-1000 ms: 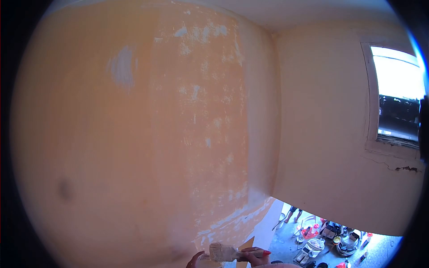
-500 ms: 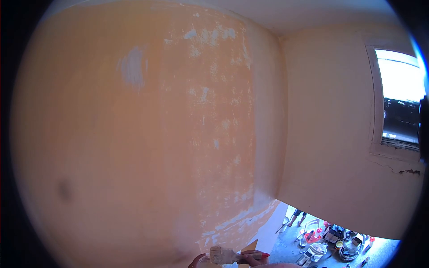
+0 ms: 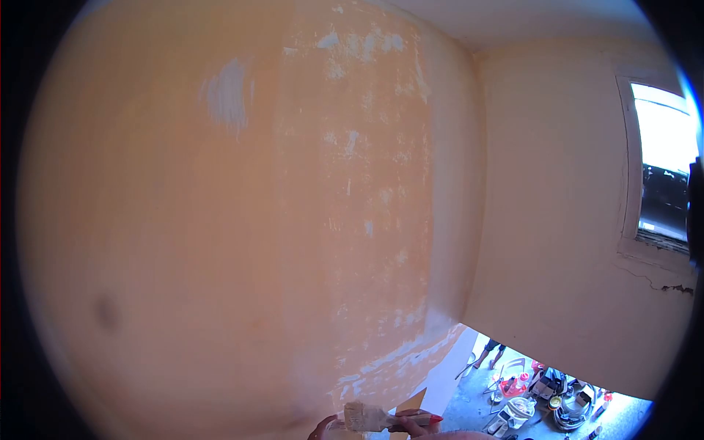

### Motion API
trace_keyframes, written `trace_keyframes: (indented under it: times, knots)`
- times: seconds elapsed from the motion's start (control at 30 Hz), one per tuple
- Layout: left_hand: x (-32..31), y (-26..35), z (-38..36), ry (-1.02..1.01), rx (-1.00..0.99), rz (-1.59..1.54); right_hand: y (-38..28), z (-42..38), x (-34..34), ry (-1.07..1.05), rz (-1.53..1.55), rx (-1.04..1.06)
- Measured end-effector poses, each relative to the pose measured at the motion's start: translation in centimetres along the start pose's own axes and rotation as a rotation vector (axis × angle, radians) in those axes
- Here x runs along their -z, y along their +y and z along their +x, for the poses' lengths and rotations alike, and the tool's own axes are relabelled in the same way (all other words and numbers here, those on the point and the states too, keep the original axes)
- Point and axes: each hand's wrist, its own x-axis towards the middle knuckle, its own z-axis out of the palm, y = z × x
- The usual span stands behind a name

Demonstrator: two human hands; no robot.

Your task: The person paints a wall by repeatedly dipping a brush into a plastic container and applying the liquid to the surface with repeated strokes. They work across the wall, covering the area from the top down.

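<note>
At the bottom edge of the head view, my right hand (image 3: pixel 412 422) is closed round the handle of a paintbrush (image 3: pixel 365 416). The brush lies roughly level, its pale bristles pointing left and the red end of its handle to the right. My left hand (image 3: pixel 323 428) is just left of the bristles, its fingers curled at the edge of something pale that the frame mostly cuts off. In front of both hands rises an orange wall (image 3: pixel 183 257) with patchy white areas and a white smear high on its left part.
A plain wall (image 3: pixel 550 183) meets the orange one at a corner, with a window (image 3: pixel 664 154) and a crack below it. Far below at lower right, the floor (image 3: pixel 469 400) holds buckets, tools and a red-topped stool or chair. A person's legs (image 3: pixel 490 353) show there.
The view has shifted slightly, so the walls and window sit a little farther right and higher. My hands and the paintbrush keep nearly the same place.
</note>
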Motion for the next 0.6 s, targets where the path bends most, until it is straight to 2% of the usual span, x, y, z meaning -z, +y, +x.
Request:
trace_keyframes:
  times: [0.07,0.17,0.23,0.4,0.47,0.53,0.6]
  knots:
    - [0.4,-0.8,-0.1,0.000,-0.031,0.055,-0.2,0.0,-0.3,-0.009,-0.055,-0.021]
    - [0.9,-1.5,0.0,0.011,-0.088,0.144,-0.9,-0.2,-0.6,-0.010,0.097,0.028]
    - [0.8,-1.7,0.1,0.015,-0.125,0.195,-0.7,-0.1,-0.5,-0.006,-0.064,-0.011]
    - [0.5,-1.3,0.3,0.034,-0.204,0.309,-1.3,-0.3,-0.9,-0.005,-0.046,0.010]
    - [-0.5,0.4,-0.1,0.046,0.068,-0.101,-1.6,-0.3,-1.0,-0.001,-0.029,-0.007]
    - [-0.6,1.5,0.0,0.036,0.024,-0.099,-2.9,-0.6,-1.7,-0.033,-0.010,0.052]
    - [-1.4,1.2,-0.6,0.023,-0.016,-0.103,-1.5,-0.9,-0.4,-0.029,-0.025,0.020]
